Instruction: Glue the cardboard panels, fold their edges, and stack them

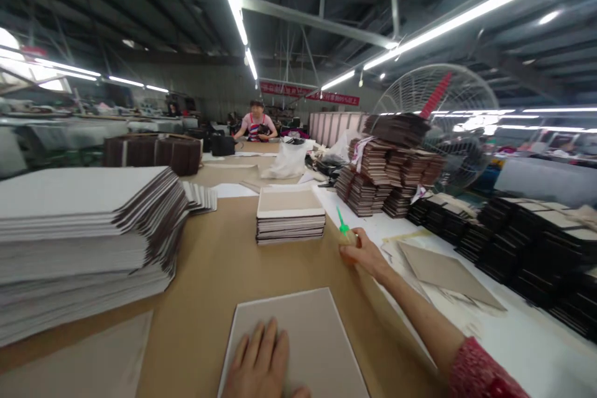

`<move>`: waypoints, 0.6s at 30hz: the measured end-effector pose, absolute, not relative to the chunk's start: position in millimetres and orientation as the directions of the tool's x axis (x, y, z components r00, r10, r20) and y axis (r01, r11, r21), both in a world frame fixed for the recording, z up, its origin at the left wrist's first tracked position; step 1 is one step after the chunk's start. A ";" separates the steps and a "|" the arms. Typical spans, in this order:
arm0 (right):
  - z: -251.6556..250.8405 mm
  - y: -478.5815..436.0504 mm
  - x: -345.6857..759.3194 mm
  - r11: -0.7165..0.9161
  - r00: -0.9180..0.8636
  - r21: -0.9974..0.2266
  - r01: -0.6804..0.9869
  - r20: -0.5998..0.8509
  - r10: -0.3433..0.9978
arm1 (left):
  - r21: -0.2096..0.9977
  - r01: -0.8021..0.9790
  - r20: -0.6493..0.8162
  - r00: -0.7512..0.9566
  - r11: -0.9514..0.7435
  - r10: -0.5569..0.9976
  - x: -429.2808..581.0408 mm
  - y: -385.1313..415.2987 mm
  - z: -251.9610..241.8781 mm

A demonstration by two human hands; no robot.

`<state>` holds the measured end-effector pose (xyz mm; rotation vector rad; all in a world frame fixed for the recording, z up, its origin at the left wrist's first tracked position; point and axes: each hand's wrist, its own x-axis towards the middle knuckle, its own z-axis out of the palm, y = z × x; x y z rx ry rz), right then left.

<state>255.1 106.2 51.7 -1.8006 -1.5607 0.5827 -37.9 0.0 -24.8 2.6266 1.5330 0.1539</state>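
My left hand lies flat, fingers stretched out, on a grey-beige rectangular board with a pale edge, at the near middle of the table. Off to the right, my right hand is wrapped round a small glue bottle with a green nozzle pointing up and away. Much of the bottle's body is hidden by the fingers. Between and beyond my hands stands a neat stack of similar boards with white and dark edges.
A tall stack of white sheets fills the left. Bundled brown pieces and black stacks stand on the right, before a large fan. Loose boards lie right of my forearm. Another person sits at the table's far end.
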 end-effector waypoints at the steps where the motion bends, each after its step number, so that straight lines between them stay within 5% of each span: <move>1: 55.9 100.0 248.1 -0.007 0.081 -0.752 0.659 0.062 0.995 | 0.171 0.859 0.018 0.487 -0.482 0.873 -39.4 -3.4 -18.8; 6: 69.3 77.0 212.8 0.076 -0.263 -0.820 0.567 -0.092 0.960 | 0.293 0.855 0.059 0.431 -0.428 0.900 -40.6 -15.8 -1.1; 18: 60.2 79.8 145.3 0.183 -0.267 -0.820 0.542 0.038 0.963 | 0.318 0.846 0.069 0.430 -0.428 0.900 -42.1 -17.4 1.9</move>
